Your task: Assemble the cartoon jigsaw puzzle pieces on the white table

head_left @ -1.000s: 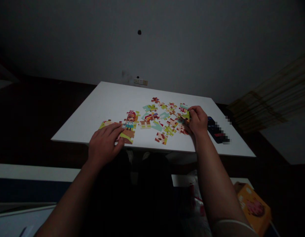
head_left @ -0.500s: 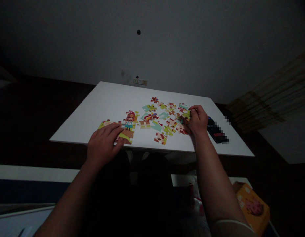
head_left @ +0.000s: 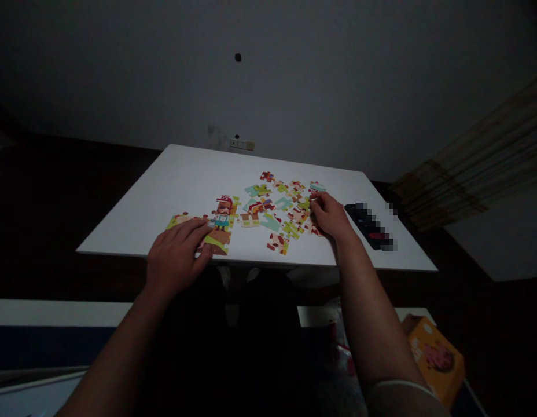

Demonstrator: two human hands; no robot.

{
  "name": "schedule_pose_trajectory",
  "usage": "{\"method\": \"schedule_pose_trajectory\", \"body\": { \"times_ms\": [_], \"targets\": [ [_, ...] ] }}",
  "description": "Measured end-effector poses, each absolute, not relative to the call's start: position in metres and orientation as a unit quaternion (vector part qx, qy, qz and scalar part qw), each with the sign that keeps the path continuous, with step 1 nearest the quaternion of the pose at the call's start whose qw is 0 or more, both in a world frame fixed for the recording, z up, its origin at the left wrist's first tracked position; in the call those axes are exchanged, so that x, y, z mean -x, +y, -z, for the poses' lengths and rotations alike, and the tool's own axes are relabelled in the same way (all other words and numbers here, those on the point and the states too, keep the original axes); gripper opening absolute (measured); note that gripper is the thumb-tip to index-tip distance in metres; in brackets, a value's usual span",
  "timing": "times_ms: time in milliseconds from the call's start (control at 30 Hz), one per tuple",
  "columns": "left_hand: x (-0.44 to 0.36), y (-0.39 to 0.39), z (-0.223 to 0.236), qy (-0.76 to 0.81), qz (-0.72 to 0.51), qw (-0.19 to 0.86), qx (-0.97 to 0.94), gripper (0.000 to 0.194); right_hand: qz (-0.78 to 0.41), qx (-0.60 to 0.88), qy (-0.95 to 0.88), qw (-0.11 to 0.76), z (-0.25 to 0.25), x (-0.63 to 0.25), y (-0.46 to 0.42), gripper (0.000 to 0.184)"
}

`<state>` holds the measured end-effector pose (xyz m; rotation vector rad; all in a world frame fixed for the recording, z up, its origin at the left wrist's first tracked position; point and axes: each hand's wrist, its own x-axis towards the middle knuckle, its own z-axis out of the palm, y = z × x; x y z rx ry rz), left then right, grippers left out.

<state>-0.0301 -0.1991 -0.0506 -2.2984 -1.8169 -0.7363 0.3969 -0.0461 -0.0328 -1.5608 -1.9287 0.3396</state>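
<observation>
Puzzle pieces (head_left: 272,211), touching left hand (head_left: 175,258), right hand (head_left: 331,217)

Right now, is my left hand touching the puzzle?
Touching: the head view shows the left hand with its fingers lying over the puzzle.
</observation>
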Motion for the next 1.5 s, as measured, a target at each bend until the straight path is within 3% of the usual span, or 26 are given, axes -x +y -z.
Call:
{"method": "schedule_pose_trajectory", "body": {
  "times_ms": [233,367,500,633,867,933,1033,1200,1500],
  "targets": [
    [0.030,-0.199,0.049,-0.602,0.246,0.051,0.758,0.043,-0.092,0.606,-0.715,0.336,0.035,-0.396,-0.044,0.026],
    [0.030,-0.199,0.049,-0.602,0.238,0.055,0.760,0.044,-0.069,0.602,-0.685,0.405,0.031,-0.397,-0.043,0.022],
    [0.030,-0.199,0.049,-0.604,0.232,0.058,0.760,0.043,-0.053,0.614,-0.633,0.469,0.025,-0.397,-0.046,0.034],
    [0.031,-0.199,0.050,-0.603,0.228,0.066,0.762,0.043,-0.019,0.631,-0.611,0.477,0.021,-0.396,-0.050,0.048],
    [0.030,-0.201,0.049,-0.612,0.218,0.068,0.757,0.043,-0.039,0.612,-0.672,0.415,0.016,-0.388,-0.063,0.058],
    [0.029,-0.201,0.048,-0.612,0.220,0.065,0.757,0.043,-0.087,0.579,-0.725,0.363,0.009,-0.378,-0.069,0.051],
    [0.029,-0.202,0.047,-0.608,0.223,0.055,0.760,0.043,-0.152,0.528,-0.787,0.281,-0.006,-0.357,-0.076,0.027],
    [0.029,-0.203,0.046,-0.608,0.226,0.055,0.759,0.042,-0.144,0.485,-0.840,0.195,-0.015,-0.315,-0.082,0.031],
    [0.030,-0.204,0.048,-0.589,0.252,0.045,0.766,0.041,-0.137,0.490,-0.844,0.171,0.003,-0.295,-0.071,0.025]
  ]
}}
